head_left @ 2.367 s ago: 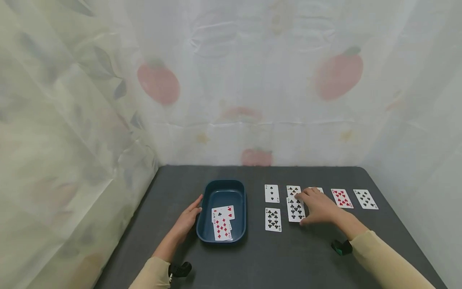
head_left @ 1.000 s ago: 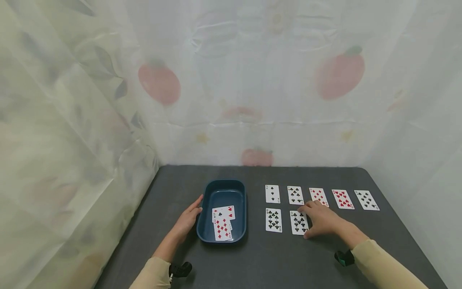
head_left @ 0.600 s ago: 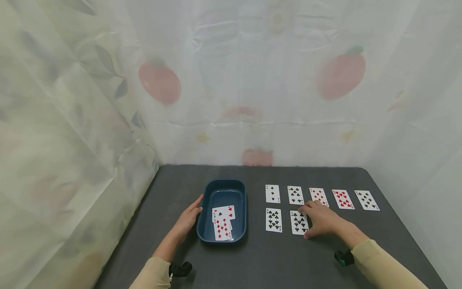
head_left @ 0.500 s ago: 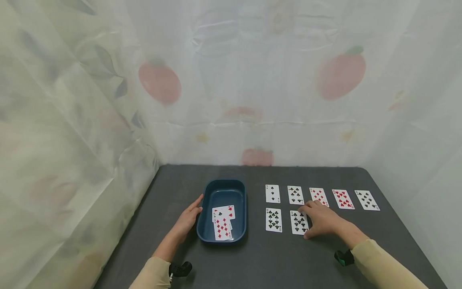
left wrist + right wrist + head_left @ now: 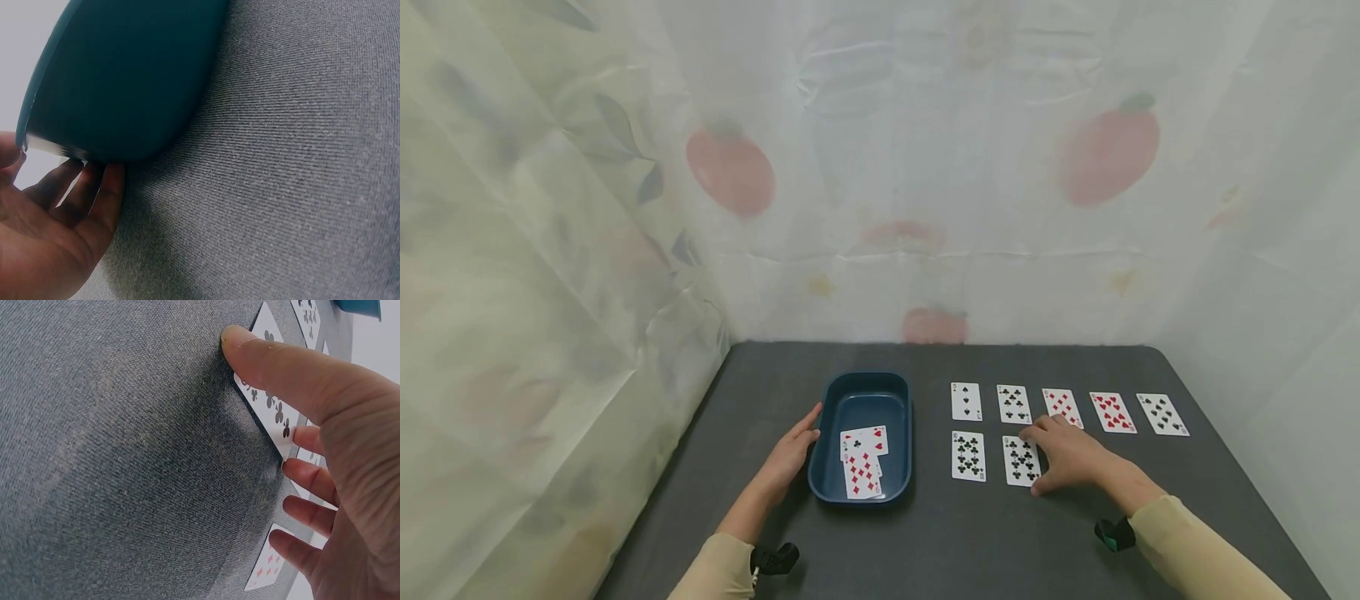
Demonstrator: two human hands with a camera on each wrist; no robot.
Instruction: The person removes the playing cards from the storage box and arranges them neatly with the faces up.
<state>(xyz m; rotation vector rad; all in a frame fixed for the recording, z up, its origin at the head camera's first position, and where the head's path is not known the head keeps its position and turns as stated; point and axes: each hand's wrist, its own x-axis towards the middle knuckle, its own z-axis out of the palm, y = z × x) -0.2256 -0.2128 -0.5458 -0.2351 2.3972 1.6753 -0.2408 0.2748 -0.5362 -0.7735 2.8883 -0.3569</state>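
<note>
My right hand [image 5: 1067, 452] spans the right side of a clubs playing card [image 5: 1019, 463] lying flat on the table. In the right wrist view its thumb [image 5: 269, 362] is at one end of that card and fingertips are at the other end. To its left lies another clubs card [image 5: 967, 457]. My left hand [image 5: 787, 450] touches the left wall of a dark blue tray [image 5: 872, 385] with its fingers nearly straight. Inside the tray, overlapping cards show a diamonds card [image 5: 861, 475] on top and red hearts beneath.
A back row holds several face-up cards: spades [image 5: 966, 402], clubs [image 5: 1013, 405], diamonds [image 5: 1060, 404], hearts [image 5: 1112, 412] and spades [image 5: 1161, 414]. They lie on a dark grey table [image 5: 940, 542], with patterned curtains [image 5: 880, 167] behind and beside it.
My right hand has slid the clubs card toward me, off the back-row clubs card it overlapped, and has stayed there since about one second ago. The left hand and tray have not moved.
</note>
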